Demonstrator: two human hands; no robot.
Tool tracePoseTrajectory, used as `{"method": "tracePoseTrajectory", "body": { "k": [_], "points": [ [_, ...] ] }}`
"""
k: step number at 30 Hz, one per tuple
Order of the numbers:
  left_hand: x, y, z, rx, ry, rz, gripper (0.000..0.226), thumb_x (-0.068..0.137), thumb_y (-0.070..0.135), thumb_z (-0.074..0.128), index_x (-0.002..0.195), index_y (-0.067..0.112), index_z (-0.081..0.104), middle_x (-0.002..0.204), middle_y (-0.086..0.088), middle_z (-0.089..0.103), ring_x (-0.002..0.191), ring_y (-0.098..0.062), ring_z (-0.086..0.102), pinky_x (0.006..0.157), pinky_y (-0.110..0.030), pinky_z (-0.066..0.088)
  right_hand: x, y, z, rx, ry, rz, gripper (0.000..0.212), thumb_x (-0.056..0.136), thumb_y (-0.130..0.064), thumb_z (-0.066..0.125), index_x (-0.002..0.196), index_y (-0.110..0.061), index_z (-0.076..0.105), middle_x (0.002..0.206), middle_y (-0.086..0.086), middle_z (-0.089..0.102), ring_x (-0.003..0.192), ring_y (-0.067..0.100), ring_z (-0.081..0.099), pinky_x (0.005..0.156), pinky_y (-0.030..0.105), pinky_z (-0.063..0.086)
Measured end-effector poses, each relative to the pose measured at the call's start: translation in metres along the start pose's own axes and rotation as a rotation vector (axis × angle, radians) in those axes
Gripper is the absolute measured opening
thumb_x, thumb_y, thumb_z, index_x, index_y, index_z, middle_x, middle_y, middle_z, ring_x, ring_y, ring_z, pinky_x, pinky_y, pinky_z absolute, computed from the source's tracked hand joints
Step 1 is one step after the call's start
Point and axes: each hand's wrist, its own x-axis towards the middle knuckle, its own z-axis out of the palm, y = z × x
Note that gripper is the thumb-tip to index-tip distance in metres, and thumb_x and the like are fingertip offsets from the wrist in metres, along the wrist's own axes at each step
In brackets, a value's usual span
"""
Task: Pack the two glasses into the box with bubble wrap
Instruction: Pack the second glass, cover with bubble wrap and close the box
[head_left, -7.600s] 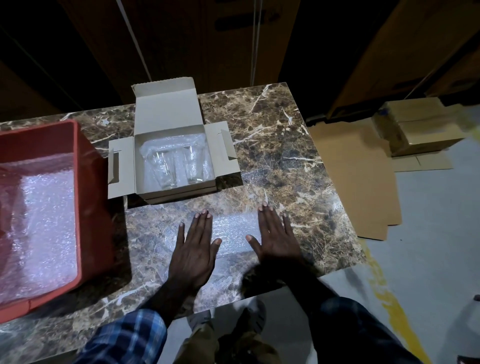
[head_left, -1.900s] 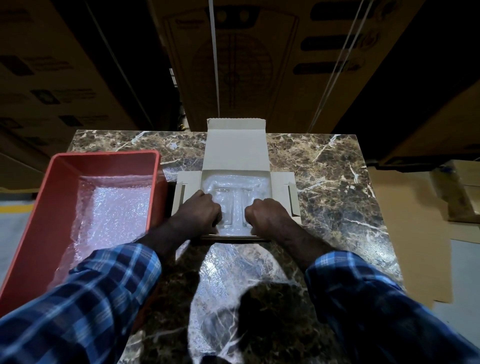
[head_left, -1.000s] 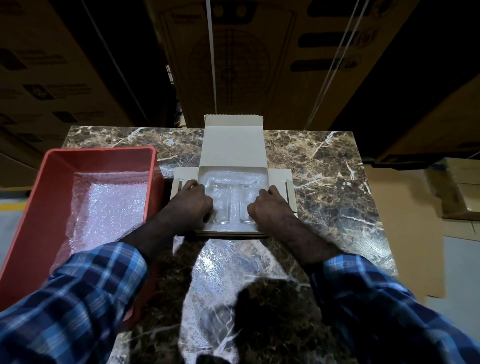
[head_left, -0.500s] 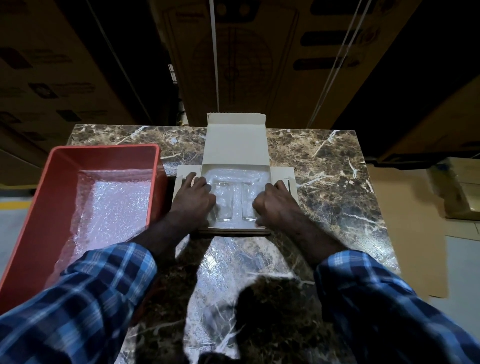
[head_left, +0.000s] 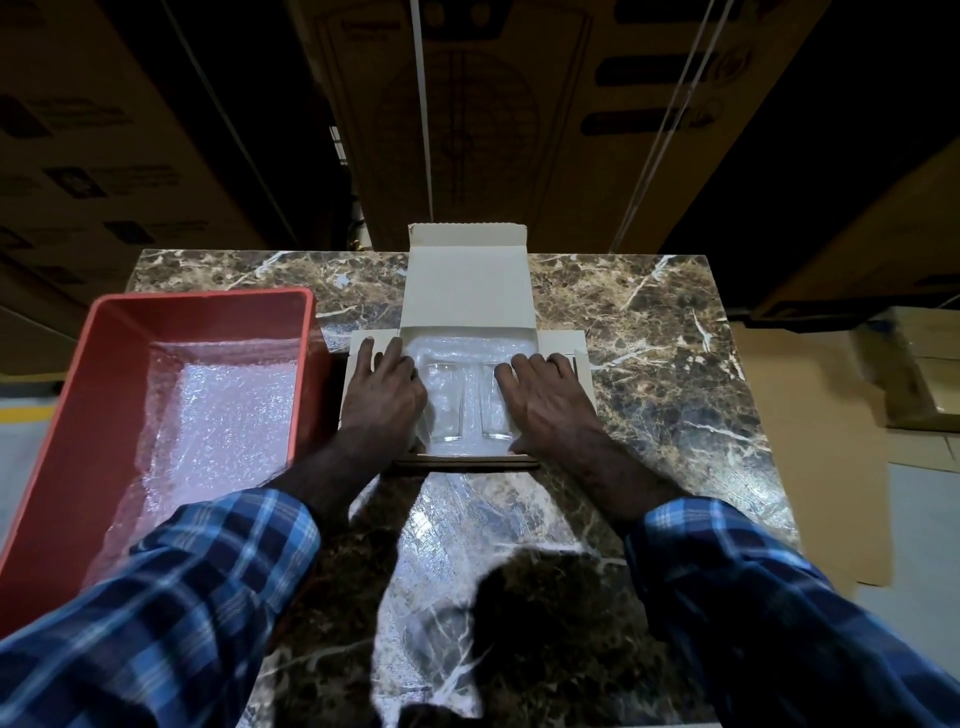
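Two glasses (head_left: 470, 402) lie side by side on bubble wrap (head_left: 467, 349) inside the open box (head_left: 467, 291) on the worktop (head_left: 649, 332). The left hand (head_left: 384, 395) and right hand (head_left: 545, 397) rest flat beside them, each grip released, fingers straight. A red bin (head_left: 78, 405) sits just left.

A brown marble table (head_left: 649, 332) stood centre frame before dim stacked cartons (head_left: 498, 114), with flattened cardboard (head_left: 810, 441) on grey floor (head_left: 924, 519) at right.

Blue plaid sleeves (head_left: 171, 597) with white lines, cuffs above wrists; hands (head_left: 387, 395) bare.
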Motion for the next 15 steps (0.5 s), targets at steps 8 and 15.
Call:
{"method": "tracePoseTrajectory", "body": {
  "k": [8, 15],
  "points": [
    [-0.001, -0.003, -0.003, -0.043, -0.001, 0.027, 0.071, 0.078, 0.063, 0.070, 0.130, 0.016, 0.059, 0.142, -0.004, 0.049, 0.147, -0.030, 0.017, 0.118, -0.052, 0.011, -0.001, 0.000, 0.000, 0.040, -0.012, 0.020, 0.103, 0.043, -0.052, 0.096, 0.124, -0.007, 0.051, 0.112, 0.012, 0.061, 0.099, 0.028, 0.058, 0.092, 0.042, 0.044],
    [-0.010, -0.013, -0.014, -0.261, 0.162, -0.011, 0.051, 0.082, 0.055, 0.071, 0.113, 0.015, 0.070, 0.129, -0.005, 0.064, 0.133, -0.028, 0.042, 0.113, -0.044, 0.016, -0.017, 0.006, -0.010, 0.281, 0.107, 0.083, 0.064, 0.074, -0.035, 0.084, 0.125, -0.008, 0.058, 0.117, 0.016, 0.061, 0.104, 0.033, 0.055, 0.092, 0.041, 0.040]
  ]
}}
